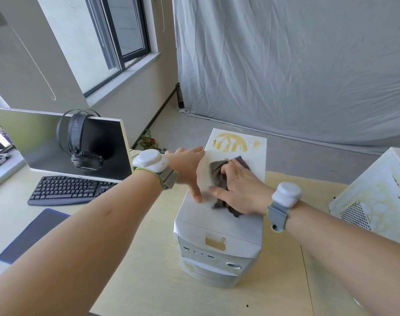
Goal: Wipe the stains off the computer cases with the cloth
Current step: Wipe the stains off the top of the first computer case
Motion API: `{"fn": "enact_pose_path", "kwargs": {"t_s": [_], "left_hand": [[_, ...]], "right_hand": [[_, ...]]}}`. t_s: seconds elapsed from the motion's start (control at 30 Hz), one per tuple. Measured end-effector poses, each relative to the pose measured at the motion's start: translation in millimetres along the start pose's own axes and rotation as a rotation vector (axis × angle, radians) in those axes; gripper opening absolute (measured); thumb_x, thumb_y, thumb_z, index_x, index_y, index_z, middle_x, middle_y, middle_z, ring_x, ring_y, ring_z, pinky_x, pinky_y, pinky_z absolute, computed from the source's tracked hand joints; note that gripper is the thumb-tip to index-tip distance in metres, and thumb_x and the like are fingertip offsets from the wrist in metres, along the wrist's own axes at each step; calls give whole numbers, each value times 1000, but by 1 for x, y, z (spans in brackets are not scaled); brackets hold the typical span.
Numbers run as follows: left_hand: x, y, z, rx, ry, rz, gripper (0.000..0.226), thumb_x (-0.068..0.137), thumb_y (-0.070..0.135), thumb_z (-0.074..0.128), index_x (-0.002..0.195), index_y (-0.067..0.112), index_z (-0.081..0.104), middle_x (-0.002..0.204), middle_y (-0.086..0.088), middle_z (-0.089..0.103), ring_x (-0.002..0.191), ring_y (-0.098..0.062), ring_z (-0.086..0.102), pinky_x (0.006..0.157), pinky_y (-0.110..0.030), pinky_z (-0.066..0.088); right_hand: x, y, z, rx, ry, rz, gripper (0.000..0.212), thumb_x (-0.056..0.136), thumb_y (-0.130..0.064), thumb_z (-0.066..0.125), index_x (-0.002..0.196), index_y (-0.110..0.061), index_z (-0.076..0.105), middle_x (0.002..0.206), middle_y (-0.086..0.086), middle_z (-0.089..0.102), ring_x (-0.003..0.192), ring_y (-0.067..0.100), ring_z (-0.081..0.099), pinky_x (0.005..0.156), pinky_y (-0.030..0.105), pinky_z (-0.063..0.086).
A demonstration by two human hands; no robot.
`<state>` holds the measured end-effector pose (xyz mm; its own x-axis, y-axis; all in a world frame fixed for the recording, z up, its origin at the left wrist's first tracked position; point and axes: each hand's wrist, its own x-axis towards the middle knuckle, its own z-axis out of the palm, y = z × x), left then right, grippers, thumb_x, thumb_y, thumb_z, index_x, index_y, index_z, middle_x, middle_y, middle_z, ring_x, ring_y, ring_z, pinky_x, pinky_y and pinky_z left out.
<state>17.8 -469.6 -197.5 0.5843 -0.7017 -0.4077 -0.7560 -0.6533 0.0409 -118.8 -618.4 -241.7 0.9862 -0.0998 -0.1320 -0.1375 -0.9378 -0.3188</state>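
Observation:
A white computer case (219, 229) stands upright in the middle of the wooden desk. Yellow-brown stains (231, 142) cover the far end of its top panel. My right hand (240, 190) presses a crumpled dark grey cloth (217, 176) flat against the middle of the top, fingers spread over it. My left hand (187, 169) rests on the case's left top edge, fingers straight along the side and thumb on top. A second white case (374, 197) with yellowish stains lies at the right edge of the desk.
A monitor (46, 142) with black headphones (80, 142) hung on it stands at the left, with a black keyboard (69, 190) and a blue mouse pad (32, 236) in front. A grey sheet (297, 65) hangs behind the desk.

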Motion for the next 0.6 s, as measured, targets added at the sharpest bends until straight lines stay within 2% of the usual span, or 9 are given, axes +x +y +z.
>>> {"fn": "enact_pose_path", "kwargs": {"t_s": [0.03,0.1,0.2,0.3,0.4,0.47,0.5,0.6], "left_hand": [[-2,0,2,-10,37,-1,142,40,67,93,155,23,21,163,14,16,146,-32,27,109,-61,33],[-8,-4,9,-53,104,-14,144,41,69,92,155,19,18,166,10,10,149,-32,22,112,-61,30],[-17,-15,16,-191,163,-4,146,50,69,89,160,22,5,168,14,-9,153,-31,14,118,-60,26],[-23,-26,10,-474,247,-11,134,66,66,82,163,19,1,169,12,-11,156,-24,9,125,-47,19],[-21,-30,1,-592,314,-46,113,83,65,69,163,14,8,170,7,-4,154,-16,14,122,-30,16],[-15,-22,-4,-546,280,-39,109,85,68,63,162,13,9,170,7,-3,154,-16,17,120,-29,17],[-13,-20,-4,-518,261,-43,109,85,70,61,162,12,9,170,7,-2,153,-17,18,122,-30,19],[3,2,-4,-418,199,-42,102,86,73,58,158,9,22,169,4,10,149,-25,28,119,-42,29]], "right_hand": [[10,0,3,-50,28,24,62,96,-64,41,133,-14,35,163,10,18,153,20,4,123,40,13],[30,-2,7,-127,17,62,78,98,-65,32,154,-14,16,168,8,7,154,24,0,124,42,9],[48,-11,5,-205,-59,74,80,101,-62,23,161,-17,-4,169,4,-10,155,26,-12,126,43,0],[48,-21,6,-235,-81,23,76,102,-59,22,161,-18,-3,169,5,-10,155,28,-12,125,44,0],[31,-31,16,-276,-76,-125,78,95,-63,17,159,-18,7,169,7,1,154,29,-2,124,47,10],[7,-40,21,-288,-86,-222,81,92,-64,14,159,-20,8,169,6,2,154,28,-1,124,46,9],[-5,-48,24,-291,-100,-281,78,96,-62,17,161,-21,5,169,5,-1,155,26,-5,125,43,5],[-47,-46,23,-284,-144,-345,71,105,-55,27,162,-23,-3,169,-1,-11,155,18,-16,125,37,-6]]}}
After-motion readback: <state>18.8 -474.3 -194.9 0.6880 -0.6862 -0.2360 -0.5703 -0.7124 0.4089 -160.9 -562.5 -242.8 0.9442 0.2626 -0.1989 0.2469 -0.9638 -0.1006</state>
